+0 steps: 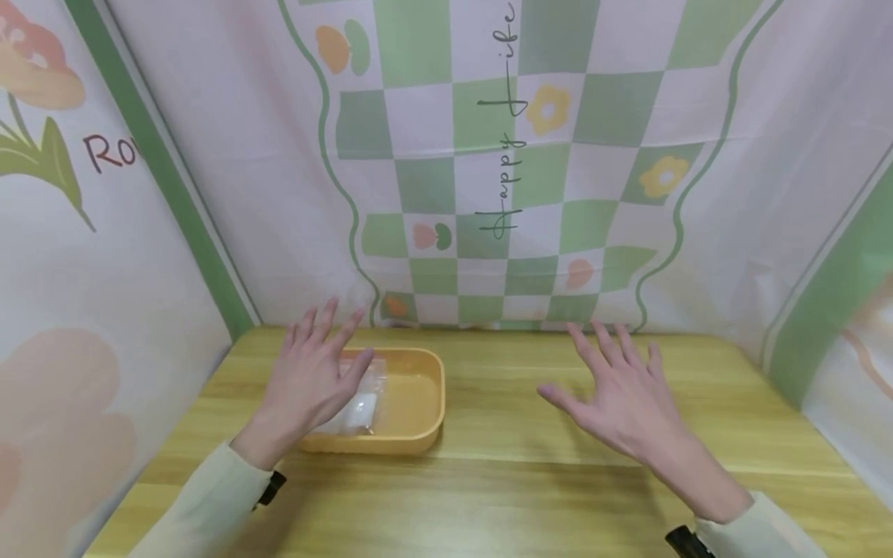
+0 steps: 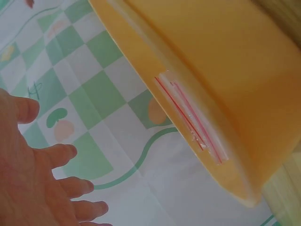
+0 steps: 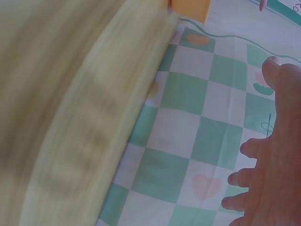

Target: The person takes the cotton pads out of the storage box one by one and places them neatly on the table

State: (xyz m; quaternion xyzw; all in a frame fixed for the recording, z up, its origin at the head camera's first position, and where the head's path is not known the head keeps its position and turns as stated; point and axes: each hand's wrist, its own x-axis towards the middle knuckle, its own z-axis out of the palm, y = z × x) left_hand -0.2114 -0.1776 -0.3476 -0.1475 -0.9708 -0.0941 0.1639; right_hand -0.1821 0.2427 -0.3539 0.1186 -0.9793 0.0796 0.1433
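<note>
Inside the tray (image 1: 413,399) lies clear plastic (image 1: 364,404). Left hand (image 1: 310,380) near it, right hand (image 1: 622,399) to its right: both spread, released. Beneath it, wooden table (image 1: 537,496); behind, checked cloth (image 1: 481,178).

Soft light puts faint glare on the table (image 1: 474,500), lower centre in the head view. Both wrist views look dimmer, softer.

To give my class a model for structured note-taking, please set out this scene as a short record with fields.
Surface: pale wood-grain table
Container: orange rectangular tray with rounded corners
Contents: clear plastic bag with red seal lines; its white part is unclear
Left hand: fingers spread, near tray, holding nothing
Right hand: fingers spread, right of tray, holding nothing
Backdrop: green-and-white checked fabric reading "Happy Life"
</note>
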